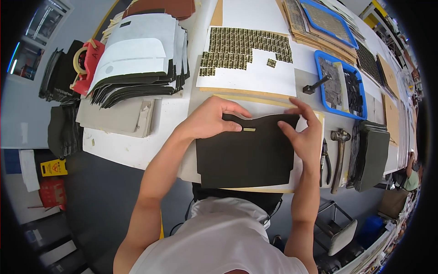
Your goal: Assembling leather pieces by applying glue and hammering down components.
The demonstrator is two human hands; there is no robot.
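Black sheet [246, 157], one: lying at the near edge of the desk [171, 137], in front of the person, top edge wavy, small pale yellow strip [249, 129] near that edge.
Left hand [205, 119]: nearly closed, sheet's top edge between thumb and index finger, thumb tip just beside the strip.
Right hand [306, 132]: partly open, thumb on the sheet's upper right, fingers curled at its top edge; firmness of hold cannot be told.
Beyond: white paper [273, 75] bearing rows of small dark-and-gold pieces [228, 45].
Right side: pliers [325, 160], hammer [337, 166], black stamp-like tool [315, 86], blue tray [319, 86] of grey and black pieces, black stack [374, 153].
Left side: white-topped stack [141, 43], red tape dispenser [93, 61].
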